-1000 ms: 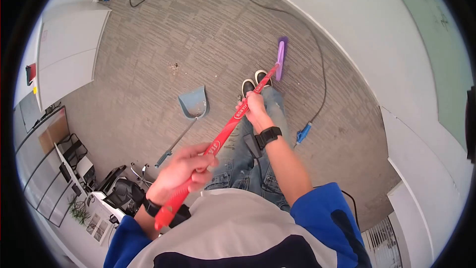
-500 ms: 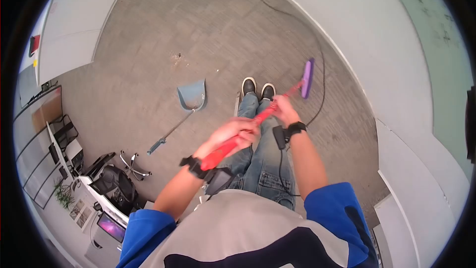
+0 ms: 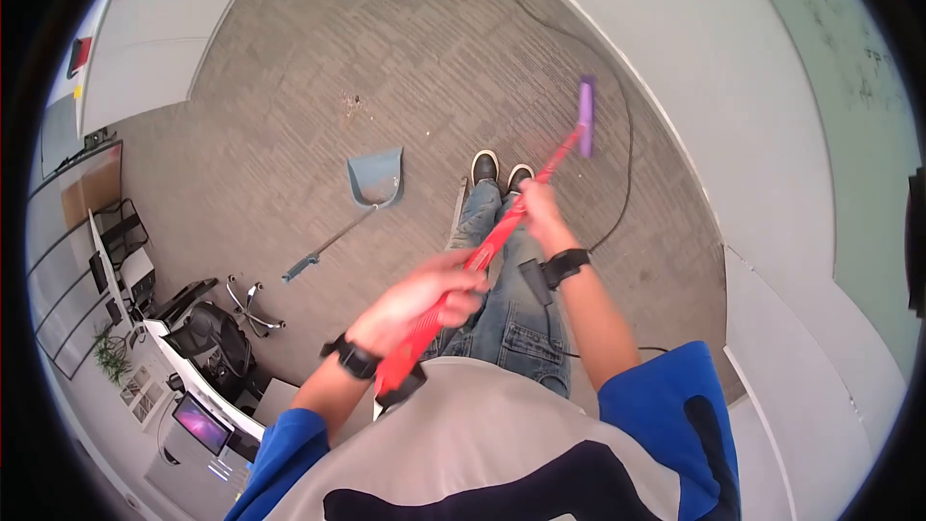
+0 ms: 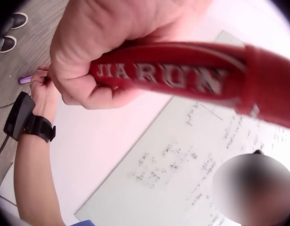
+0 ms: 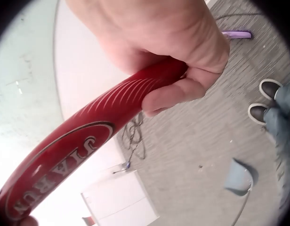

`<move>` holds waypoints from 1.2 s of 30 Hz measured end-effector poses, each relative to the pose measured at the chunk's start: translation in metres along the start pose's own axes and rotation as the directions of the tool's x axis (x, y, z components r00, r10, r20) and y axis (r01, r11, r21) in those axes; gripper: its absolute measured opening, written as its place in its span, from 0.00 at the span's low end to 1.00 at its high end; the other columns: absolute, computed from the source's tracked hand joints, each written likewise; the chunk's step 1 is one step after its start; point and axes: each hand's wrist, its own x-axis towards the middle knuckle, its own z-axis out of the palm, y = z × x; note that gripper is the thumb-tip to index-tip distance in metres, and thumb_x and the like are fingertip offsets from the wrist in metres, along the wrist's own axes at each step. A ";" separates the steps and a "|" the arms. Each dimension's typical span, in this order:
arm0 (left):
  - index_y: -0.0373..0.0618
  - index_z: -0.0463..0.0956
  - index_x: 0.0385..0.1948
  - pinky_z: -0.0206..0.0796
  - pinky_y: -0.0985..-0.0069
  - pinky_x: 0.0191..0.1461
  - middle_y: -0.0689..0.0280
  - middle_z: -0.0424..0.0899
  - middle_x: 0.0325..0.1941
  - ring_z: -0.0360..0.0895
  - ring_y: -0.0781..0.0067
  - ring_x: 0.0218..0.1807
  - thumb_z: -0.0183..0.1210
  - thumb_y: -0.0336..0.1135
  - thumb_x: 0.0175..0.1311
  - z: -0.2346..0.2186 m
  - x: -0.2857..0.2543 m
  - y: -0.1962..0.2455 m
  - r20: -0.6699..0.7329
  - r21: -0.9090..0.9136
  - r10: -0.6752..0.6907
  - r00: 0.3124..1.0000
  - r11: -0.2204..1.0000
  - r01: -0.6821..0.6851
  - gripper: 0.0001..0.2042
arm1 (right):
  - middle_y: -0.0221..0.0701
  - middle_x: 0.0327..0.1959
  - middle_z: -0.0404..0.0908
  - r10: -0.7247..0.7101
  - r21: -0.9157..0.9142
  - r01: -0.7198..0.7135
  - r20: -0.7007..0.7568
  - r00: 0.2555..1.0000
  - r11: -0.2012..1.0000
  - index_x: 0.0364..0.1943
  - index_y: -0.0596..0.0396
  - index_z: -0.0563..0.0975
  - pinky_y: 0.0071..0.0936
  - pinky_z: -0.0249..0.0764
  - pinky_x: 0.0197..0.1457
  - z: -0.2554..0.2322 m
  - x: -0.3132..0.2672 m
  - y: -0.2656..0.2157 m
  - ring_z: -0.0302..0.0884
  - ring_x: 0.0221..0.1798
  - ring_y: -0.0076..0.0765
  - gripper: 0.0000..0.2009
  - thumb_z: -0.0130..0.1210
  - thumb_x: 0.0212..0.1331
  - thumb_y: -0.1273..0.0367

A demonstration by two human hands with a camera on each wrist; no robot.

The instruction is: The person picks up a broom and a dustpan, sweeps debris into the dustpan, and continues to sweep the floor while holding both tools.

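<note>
Both hands grasp 1 red broom handle [image 3: 482,253], which runs on a slant from the lower middle of the head view up toward the upper right. The left hand [image 3: 417,301] is clenched round the handle near its top end, just above the person's grey shirt; the left wrist view shows its fingers [image 4: 84,89] wrapped fully over the white lettering on the handle [image 4: 182,77]. The right hand [image 3: 538,205] grips lower down the shaft, nearer the head, and in the right wrist view its fingers [image 5: 182,92] curl under the handle [image 5: 88,136] with the thumb side on top. Hands set apart like this give leverage: the upper one steers, the lower one drives (a usual sweeping hold, as I judge it).

The purple broom head [image 3: 585,118] sits at the far end of the handle, in the upper right of the head view, over the grey carpet [image 3: 289,87] beside the white wall, and near a black cable [image 3: 627,164]. Whether the bristles touch the carpet I cannot tell.

A blue dustpan [image 3: 376,177] lies open on the carpet left of the 2 shoes [image 3: 500,172], its long handle trailing toward the lower left. A small scatter of debris [image 3: 353,102] lies above the dustpan, well apart from the broom head.
</note>
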 end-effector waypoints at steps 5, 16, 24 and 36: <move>0.35 0.66 0.40 0.45 0.94 0.13 0.71 0.65 0.26 0.56 0.92 0.19 0.46 0.25 0.62 -0.006 0.042 0.012 0.101 -0.252 -0.126 0.987 0.957 0.148 0.07 | 0.31 0.20 0.68 0.130 0.022 -0.134 0.119 0.984 0.991 0.24 0.54 0.65 0.38 0.71 0.22 -0.063 0.068 0.002 0.70 0.21 0.32 0.03 0.43 0.50 0.71; 0.37 0.53 0.60 0.60 0.82 0.12 0.70 0.67 0.21 0.63 0.82 0.15 0.50 0.28 0.60 0.036 -0.119 -0.002 -0.241 0.194 0.137 0.961 0.977 -0.091 0.25 | 0.32 0.18 0.66 0.175 -0.018 -0.178 0.297 0.939 0.984 0.31 0.59 0.64 0.41 0.72 0.23 0.099 -0.057 -0.002 0.67 0.17 0.35 0.07 0.46 0.52 0.70; 0.36 0.62 0.48 0.52 0.89 0.15 0.69 0.67 0.27 0.61 0.86 0.18 0.50 0.27 0.59 0.019 -0.029 0.003 0.001 0.033 0.006 1.000 0.999 -0.006 0.15 | 0.32 0.18 0.68 0.049 0.040 -0.049 0.003 0.999 0.998 0.26 0.56 0.66 0.32 0.68 0.19 -0.027 0.006 -0.007 0.69 0.18 0.31 0.04 0.43 0.51 0.71; 0.43 0.46 0.63 0.62 0.80 0.13 0.66 0.67 0.28 0.63 0.81 0.15 0.45 0.28 0.62 0.051 -0.101 -0.018 -0.263 0.363 0.082 0.961 0.932 0.019 0.27 | 0.27 0.14 0.64 0.219 0.008 -0.235 0.335 0.916 0.972 0.26 0.53 0.64 0.31 0.68 0.22 0.065 -0.037 0.014 0.64 0.15 0.28 0.05 0.48 0.50 0.70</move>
